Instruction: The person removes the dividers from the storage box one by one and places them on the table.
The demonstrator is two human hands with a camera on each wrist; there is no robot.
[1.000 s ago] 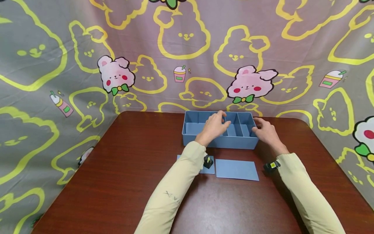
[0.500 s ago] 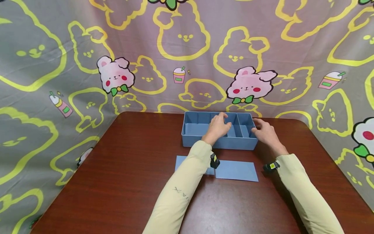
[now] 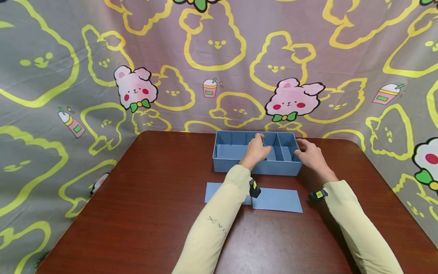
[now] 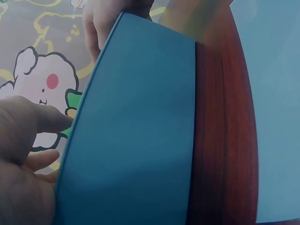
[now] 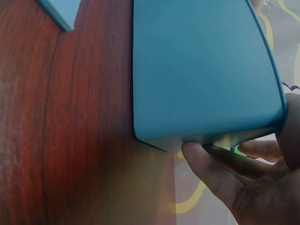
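Note:
A blue storage box [image 3: 227, 166] with thin dividers [image 3: 279, 150] stands at the far side of the table. My left hand [image 3: 256, 150] is over its middle compartments, thumb apart from the fingers and no object visible between them. In the left wrist view, the thumb [image 4: 52, 119] comes right up to the front wall's rim, and some fingertips are hidden behind that wall [image 4: 136, 108]. With my right hand [image 3: 311, 155] I hold the box's right end. The right wrist view shows its fingers [image 5: 213, 171] against the end wall.
Two flat light-blue panels lie side by side before the box: the right one [image 3: 278, 200] in full, the left one [image 3: 213, 190] partly under my left sleeve [image 3: 219, 213]. A patterned curtain [image 3: 232, 82] hangs close behind the box. The table [image 3: 154, 190] is dark red wood.
My left wrist and forearm have shifted to the right, while the left fingertips stay over about the same part of the box. The right hand keeps its place at the right end.

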